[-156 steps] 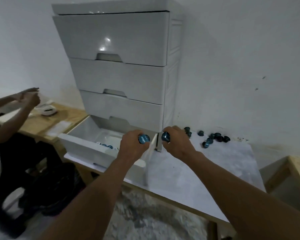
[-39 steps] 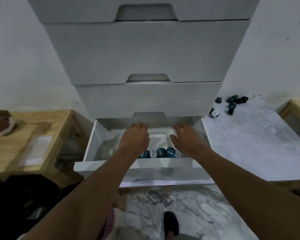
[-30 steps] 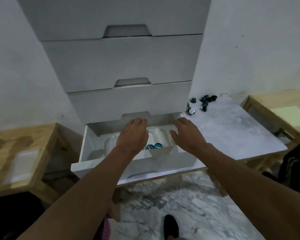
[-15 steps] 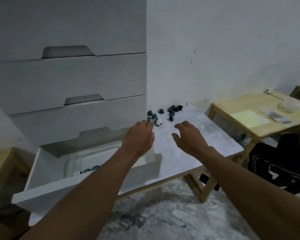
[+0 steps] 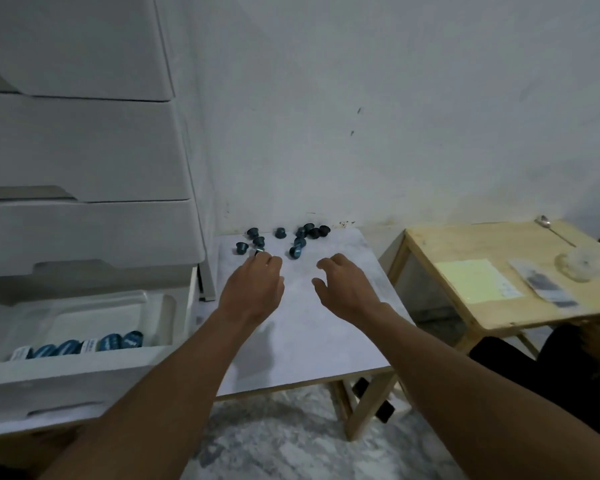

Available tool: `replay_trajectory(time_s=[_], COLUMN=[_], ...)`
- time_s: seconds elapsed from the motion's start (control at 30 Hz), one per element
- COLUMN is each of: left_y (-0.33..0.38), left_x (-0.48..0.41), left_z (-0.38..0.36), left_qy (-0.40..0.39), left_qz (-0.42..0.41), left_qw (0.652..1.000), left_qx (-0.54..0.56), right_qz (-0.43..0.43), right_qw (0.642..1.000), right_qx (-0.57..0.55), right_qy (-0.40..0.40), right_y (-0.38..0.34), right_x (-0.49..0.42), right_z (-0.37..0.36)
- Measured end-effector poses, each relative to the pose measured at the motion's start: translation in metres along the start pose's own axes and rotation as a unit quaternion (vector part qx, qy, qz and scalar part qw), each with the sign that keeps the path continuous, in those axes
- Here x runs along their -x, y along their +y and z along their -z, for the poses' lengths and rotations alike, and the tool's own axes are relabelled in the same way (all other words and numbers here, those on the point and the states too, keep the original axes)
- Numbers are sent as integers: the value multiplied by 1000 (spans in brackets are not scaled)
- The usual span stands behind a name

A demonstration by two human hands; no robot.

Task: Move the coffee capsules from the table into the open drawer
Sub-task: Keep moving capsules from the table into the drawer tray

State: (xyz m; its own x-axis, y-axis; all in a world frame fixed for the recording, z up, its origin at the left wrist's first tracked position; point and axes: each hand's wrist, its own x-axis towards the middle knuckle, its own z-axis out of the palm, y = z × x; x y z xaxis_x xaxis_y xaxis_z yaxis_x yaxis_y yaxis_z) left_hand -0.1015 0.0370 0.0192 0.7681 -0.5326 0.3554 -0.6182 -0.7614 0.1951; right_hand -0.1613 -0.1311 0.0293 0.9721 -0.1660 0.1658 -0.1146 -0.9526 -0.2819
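Note:
Several dark blue coffee capsules (image 5: 280,233) lie scattered at the far end of the white table (image 5: 309,344), close to the wall. My left hand (image 5: 253,289) reaches over the table with its fingers apart, and its fingertips touch the nearest capsule (image 5: 258,252). My right hand (image 5: 347,289) hovers beside it, open and empty, a little short of a capsule lying on its side (image 5: 294,252). The open bottom drawer (image 5: 94,370) juts out at the lower left. A row of capsules (image 5: 84,346) lies along its front wall.
The white drawer cabinet (image 5: 84,150) stands at the left with its upper drawers closed. A wooden side table (image 5: 471,242) at the right carries a yellow sheet (image 5: 475,280), a packet, a clear dish and a spoon. A seated person's dark clothing (image 5: 568,368) shows at the right edge.
Both hands have left the drawer and moved right, out over the table towards the loose capsules. The two capsules held earlier are no longer in my hands.

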Motion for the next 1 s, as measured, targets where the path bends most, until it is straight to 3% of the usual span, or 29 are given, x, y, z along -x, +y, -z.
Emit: replay_trajectory(time_s=[0.37, 0.73, 0.9, 1.0], left_y=[-6, -67, -93, -106], left_x=[-48, -131, -146, -154], left_z=[-45, -138, -159, -175], left_qy=[-51, -135, -127, -147], left_qz=[61, 83, 118, 97], left_qw=[996, 987, 984, 983], left_qx=[-37, -24, -36, -57], right_qz=[44, 44, 34, 32], right_qw=[997, 994, 991, 990], right_qx=[-46, -46, -45, -44], right_qy=[-41, -87, -122, -131], right_y=[34, 57, 64, 69], right_x=[-71, -182, -210, -225], right_z=[-34, -96, -123, -137])
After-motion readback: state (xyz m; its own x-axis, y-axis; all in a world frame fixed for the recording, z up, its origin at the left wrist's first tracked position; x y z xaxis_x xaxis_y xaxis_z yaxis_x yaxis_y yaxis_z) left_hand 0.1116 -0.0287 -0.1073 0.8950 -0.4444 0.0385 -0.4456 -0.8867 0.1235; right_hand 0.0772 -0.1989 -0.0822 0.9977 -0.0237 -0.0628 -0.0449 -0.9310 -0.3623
